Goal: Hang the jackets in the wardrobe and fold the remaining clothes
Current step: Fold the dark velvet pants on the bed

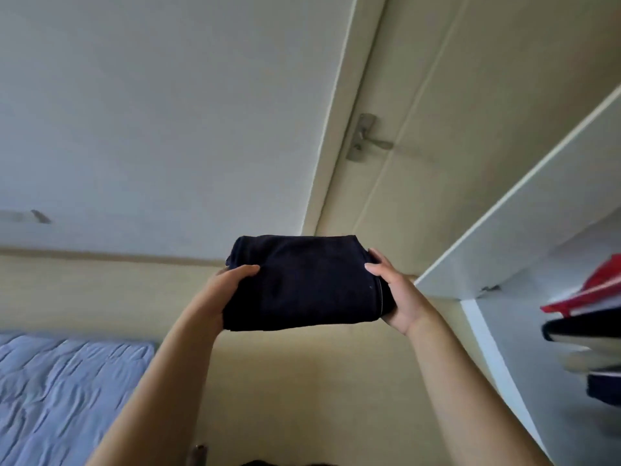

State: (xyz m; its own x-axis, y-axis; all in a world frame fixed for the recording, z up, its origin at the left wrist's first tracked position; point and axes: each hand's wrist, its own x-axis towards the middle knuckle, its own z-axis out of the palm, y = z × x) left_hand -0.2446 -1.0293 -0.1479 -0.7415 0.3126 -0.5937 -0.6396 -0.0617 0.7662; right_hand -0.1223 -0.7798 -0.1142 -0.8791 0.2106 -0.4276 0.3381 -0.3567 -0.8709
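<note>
The left hand (225, 294) and right hand (398, 294) are gripping opposite ends of the folded navy garment (302, 284), its length running crosswise, the wardrobe (537, 213) lying nearer the right hand.

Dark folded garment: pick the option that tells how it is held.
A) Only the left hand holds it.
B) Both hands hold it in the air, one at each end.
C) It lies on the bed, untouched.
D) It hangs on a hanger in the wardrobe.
B: the left hand and the right hand each grip one end of the dark folded garment, raised clear of the bed.
</note>
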